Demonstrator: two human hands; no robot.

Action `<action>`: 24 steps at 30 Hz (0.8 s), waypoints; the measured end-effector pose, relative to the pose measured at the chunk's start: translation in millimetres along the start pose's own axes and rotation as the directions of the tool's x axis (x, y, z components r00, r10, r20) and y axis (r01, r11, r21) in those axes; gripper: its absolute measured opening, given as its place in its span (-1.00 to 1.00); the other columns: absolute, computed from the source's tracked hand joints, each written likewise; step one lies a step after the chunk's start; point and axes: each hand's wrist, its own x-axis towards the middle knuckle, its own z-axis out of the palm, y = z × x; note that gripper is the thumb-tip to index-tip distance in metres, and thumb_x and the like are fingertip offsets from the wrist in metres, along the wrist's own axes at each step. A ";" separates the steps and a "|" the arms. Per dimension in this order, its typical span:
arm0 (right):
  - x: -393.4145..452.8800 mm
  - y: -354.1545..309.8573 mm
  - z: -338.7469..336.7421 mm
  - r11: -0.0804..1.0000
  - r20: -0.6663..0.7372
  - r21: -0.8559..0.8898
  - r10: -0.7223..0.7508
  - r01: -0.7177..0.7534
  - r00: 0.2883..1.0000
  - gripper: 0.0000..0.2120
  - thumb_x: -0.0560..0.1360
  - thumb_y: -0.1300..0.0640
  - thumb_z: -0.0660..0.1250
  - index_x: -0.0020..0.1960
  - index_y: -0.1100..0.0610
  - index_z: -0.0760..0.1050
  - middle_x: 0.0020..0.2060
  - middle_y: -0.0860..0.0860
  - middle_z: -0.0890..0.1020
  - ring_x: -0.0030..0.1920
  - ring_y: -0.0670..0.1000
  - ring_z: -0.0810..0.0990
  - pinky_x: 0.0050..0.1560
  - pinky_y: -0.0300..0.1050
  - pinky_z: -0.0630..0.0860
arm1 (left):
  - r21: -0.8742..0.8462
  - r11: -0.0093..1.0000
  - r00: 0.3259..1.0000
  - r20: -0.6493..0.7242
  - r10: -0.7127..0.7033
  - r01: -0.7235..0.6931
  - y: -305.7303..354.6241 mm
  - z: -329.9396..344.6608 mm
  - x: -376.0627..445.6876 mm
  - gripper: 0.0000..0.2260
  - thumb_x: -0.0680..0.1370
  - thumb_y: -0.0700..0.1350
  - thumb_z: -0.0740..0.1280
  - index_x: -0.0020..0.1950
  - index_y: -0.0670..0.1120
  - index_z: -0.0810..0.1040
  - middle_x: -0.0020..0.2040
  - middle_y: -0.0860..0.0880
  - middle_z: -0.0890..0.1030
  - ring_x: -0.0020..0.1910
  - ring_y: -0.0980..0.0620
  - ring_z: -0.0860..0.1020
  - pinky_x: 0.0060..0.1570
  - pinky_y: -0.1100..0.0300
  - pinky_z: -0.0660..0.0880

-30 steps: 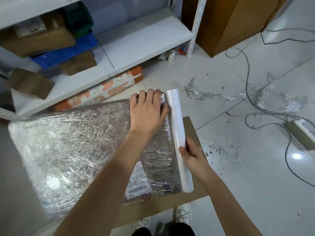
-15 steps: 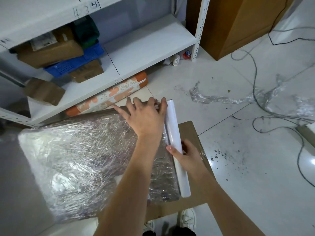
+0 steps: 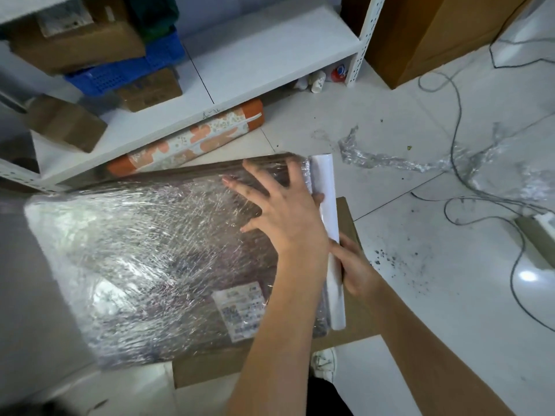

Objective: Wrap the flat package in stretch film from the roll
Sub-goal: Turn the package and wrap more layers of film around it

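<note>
White floor tiles (image 3: 435, 295) fill the right of my view, speckled with dark grit, with white metal shelving (image 3: 270, 52) at the far left. On my side of the shelf the flat package (image 3: 156, 259) lies over a sheet of brown cardboard (image 3: 348, 331), its top already under wrinkled, shiny stretch film; a printed label (image 3: 240, 310) shows through near its right end. I see the left hand (image 3: 282, 211) spread wide, fingers straight, pressing flat on the film at the package's far right corner. Just beside it the white roll (image 3: 329, 223) lies along the package's right edge, touching it. The right hand (image 3: 356, 268) grips the roll at its middle, fingers curled round it from the right.

A rolled orange-and-white patterned bundle (image 3: 192, 139) lies on the floor against the shelf's foot. Crumpled scrap film (image 3: 390, 159) trails across the tiles at far right, crossed by grey cables (image 3: 456, 124) that run to a power strip (image 3: 537, 238). Brown boxes (image 3: 78, 40) and a blue crate (image 3: 120, 73) sit on the shelves, and a white shoe (image 3: 326, 363) shows below the cardboard.
</note>
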 end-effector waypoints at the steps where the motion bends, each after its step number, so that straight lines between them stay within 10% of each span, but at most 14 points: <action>1: -1.0 -0.9 2.4 1.000 -0.006 0.002 0.002 -0.002 1.000 -0.58 0.29 -0.02 0.51 0.06 0.16 0.58 -0.12 0.10 0.69 -0.07 0.14 0.63 0.02 0.05 0.52 | -0.016 1.000 1.000 -0.002 0.004 -0.004 -1.3 -1.9 0.5 -0.38 0.56 0.15 0.25 0.50 0.08 -0.01 0.51 -0.29 -0.27 0.43 -0.48 -0.27 0.09 -0.52 0.34; 9: -26.4 -19.4 15.1 0.986 -0.035 -0.146 -0.086 0.080 0.996 -0.42 0.19 -0.23 0.47 0.03 0.16 0.60 -0.09 0.17 0.67 -0.05 0.22 0.65 -0.05 0.07 0.57 | -0.230 0.973 0.997 -0.074 -0.010 -0.007 -13.9 -26.8 -13.0 -0.39 0.54 0.11 0.31 0.51 0.14 0.09 0.52 -0.24 -0.17 0.46 -0.39 -0.29 0.17 -0.40 0.38; 24: -106.7 -131.2 -48.6 0.898 -0.092 -0.374 -0.285 0.232 0.954 -0.94 0.47 0.02 0.40 -0.13 -0.01 0.61 -0.21 0.03 0.69 -0.15 0.05 0.65 -0.05 0.02 0.57 | -0.557 0.828 0.993 -0.118 -0.004 -0.063 67.9 -74.7 -59.0 -0.41 0.46 0.06 0.43 0.44 0.13 0.29 0.52 -0.19 -0.05 0.50 -0.30 -0.21 0.26 -0.38 0.31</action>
